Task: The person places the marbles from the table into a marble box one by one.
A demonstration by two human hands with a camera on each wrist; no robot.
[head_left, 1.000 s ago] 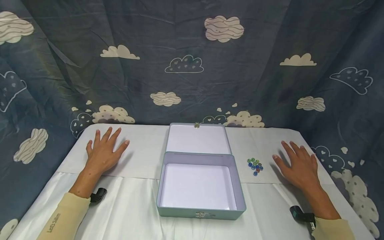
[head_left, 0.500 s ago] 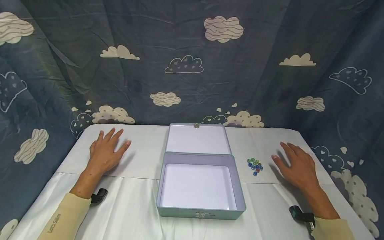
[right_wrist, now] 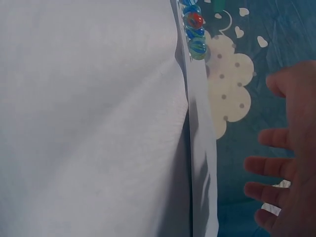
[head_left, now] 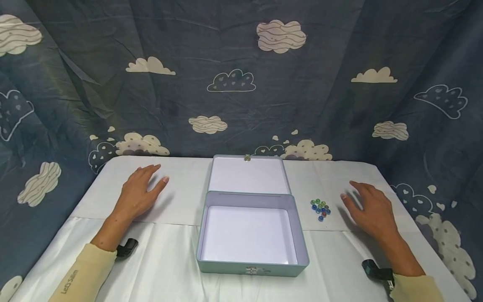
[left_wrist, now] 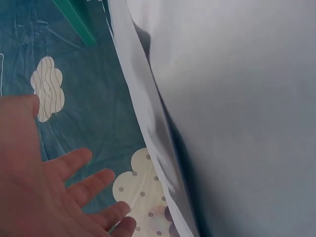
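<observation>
A green metal box [head_left: 254, 268] with a pale lilac inside stands in the middle of the table, its hinged lid [head_left: 247, 174] folded back behind it. To the right of the box lies a small cluster of glass marbles [head_left: 320, 208], green, blue and one red; some marbles [right_wrist: 197, 47] show in the right wrist view too. My left hand [head_left: 138, 191] is over the left side of the cloth, fingers relaxed and holding nothing. On the far side of the marbles, my right hand [head_left: 371, 209] has its thumb toward them, fingers loosely bent and nothing held.
A white cloth [head_left: 162, 251] with a fold line covers the table. Behind and at both sides hangs a dark blue curtain [head_left: 181, 50] with cloud prints. Each wrist carries a black camera [head_left: 127, 248].
The left hand has turned and shifted slightly right, its fingers drawing together. The right hand has moved a little left, its fingers closing up. The box and marbles have stayed put.
</observation>
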